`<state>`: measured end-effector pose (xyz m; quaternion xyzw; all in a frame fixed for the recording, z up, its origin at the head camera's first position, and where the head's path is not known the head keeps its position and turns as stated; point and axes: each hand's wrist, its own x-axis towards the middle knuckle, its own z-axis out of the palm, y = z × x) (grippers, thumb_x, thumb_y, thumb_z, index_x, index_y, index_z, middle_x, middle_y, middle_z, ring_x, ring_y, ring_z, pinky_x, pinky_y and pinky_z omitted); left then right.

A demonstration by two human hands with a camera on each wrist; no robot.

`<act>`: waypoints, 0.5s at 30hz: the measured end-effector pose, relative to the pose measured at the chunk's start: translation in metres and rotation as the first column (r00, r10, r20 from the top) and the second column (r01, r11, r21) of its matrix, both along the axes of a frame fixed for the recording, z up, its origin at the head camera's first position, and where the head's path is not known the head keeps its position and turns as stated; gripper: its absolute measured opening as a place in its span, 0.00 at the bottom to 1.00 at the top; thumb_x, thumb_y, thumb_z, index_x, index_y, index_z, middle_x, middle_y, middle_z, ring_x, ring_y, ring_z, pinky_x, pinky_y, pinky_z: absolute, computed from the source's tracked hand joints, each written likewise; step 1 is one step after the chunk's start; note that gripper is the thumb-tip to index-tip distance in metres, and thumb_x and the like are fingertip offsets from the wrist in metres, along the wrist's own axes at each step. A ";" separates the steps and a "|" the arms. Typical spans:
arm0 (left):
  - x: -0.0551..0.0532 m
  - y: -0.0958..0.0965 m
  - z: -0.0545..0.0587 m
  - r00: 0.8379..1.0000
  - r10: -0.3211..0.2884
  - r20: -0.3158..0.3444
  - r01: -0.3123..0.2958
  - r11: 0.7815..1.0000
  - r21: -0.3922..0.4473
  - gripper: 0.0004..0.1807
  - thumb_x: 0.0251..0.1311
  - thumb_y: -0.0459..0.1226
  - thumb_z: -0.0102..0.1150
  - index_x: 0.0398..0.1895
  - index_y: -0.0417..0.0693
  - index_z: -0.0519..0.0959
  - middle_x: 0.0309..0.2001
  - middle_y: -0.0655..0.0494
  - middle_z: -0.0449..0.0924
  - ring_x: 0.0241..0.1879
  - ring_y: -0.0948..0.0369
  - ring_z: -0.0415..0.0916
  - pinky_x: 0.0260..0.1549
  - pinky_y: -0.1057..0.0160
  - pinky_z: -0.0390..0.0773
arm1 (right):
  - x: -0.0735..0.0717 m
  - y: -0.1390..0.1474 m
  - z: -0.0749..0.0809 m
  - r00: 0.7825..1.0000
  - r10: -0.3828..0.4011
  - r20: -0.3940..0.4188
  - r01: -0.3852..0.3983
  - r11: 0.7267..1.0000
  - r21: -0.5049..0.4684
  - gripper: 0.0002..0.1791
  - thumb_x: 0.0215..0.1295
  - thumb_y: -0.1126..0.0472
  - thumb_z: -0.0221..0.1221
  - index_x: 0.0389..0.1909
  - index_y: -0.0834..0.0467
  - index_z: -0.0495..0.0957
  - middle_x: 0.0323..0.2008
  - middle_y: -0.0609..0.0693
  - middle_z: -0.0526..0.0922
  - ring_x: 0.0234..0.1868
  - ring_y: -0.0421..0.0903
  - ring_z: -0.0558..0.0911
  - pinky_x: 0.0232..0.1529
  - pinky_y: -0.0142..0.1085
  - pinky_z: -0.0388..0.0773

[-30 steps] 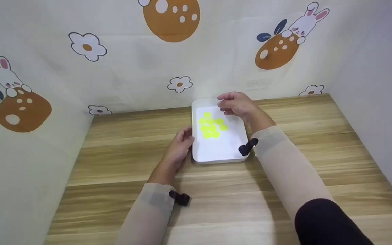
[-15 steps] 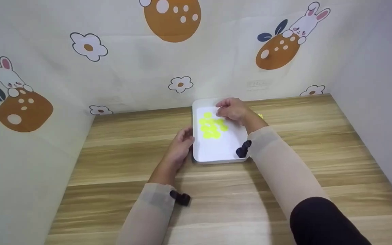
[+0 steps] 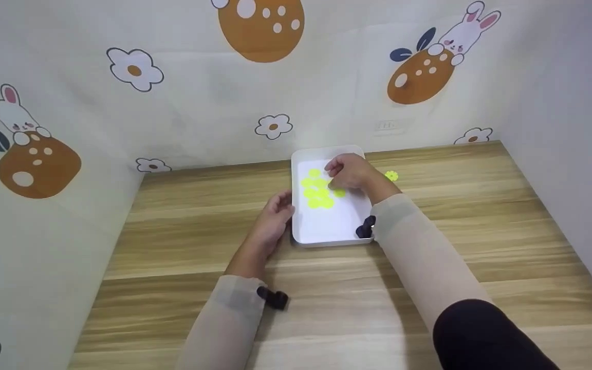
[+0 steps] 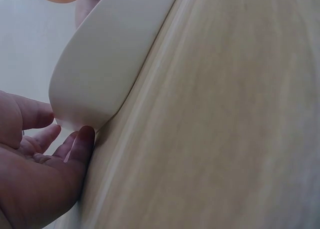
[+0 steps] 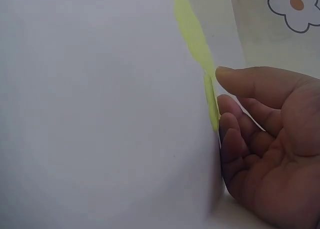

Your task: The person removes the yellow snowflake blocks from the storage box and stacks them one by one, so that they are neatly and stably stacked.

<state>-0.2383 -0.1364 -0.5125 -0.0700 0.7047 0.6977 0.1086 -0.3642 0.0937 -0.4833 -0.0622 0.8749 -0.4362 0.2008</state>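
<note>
On the table (image 3: 183, 241): pale wood-grain laminate, smooth, with streaky lengthwise bands.
Tray (image 3: 327, 231): white, rectangular, rounded corners, shallow smooth wall; it sits flat near the back wall, between the two hands.
Discs (image 3: 317, 194): thin, flat, round, bright yellow-green; they lie clustered and overlapping in the tray's far half.
Stray disc (image 3: 391, 176): same colour, lying alone on the wood just right of the tray.
Left hand (image 3: 274, 216): fingers relaxed, fingertips (image 4: 82, 139) resting against the tray's rounded left wall (image 4: 107, 54).
Right hand (image 3: 351, 172): low over the cluster, fingers (image 5: 235, 134) curled, tips at a disc's thin edge (image 5: 212, 101); whether it pinches the disc, I cannot tell.
Sleeves: pale, sheer, close-fitting.
Backdrop: cream sheet printed with rabbits, flowers and orange eggs.
</note>
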 end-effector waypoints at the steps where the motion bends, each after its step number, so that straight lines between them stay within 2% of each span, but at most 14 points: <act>1: 0.000 0.000 0.000 1.000 -0.001 0.003 0.001 1.000 0.005 0.30 0.79 0.30 0.47 0.82 0.41 0.61 0.81 0.42 0.63 0.82 0.49 0.60 0.84 0.49 0.61 | 0.000 0.000 0.000 1.000 0.001 -0.006 -0.001 1.000 0.006 0.24 0.58 0.70 0.72 0.56 0.57 0.83 0.48 0.51 0.82 0.51 0.49 0.77 0.63 0.42 0.76; 9: 0.000 0.000 0.001 1.000 0.004 0.006 -0.004 1.000 -0.001 0.30 0.79 0.30 0.47 0.82 0.41 0.61 0.81 0.43 0.63 0.82 0.49 0.60 0.84 0.49 0.61 | 0.002 -0.002 0.000 0.999 0.004 -0.039 -0.003 0.999 0.038 0.22 0.58 0.70 0.73 0.55 0.57 0.84 0.44 0.49 0.80 0.49 0.49 0.76 0.57 0.40 0.76; 15: 0.000 -0.001 0.001 1.000 -0.002 -0.002 0.002 1.000 0.008 0.30 0.80 0.30 0.47 0.82 0.41 0.61 0.81 0.42 0.63 0.83 0.49 0.59 0.84 0.49 0.61 | 0.000 -0.005 -0.004 0.997 0.005 -0.078 -0.004 1.000 0.017 0.23 0.56 0.72 0.73 0.54 0.57 0.85 0.43 0.49 0.79 0.47 0.49 0.76 0.54 0.39 0.76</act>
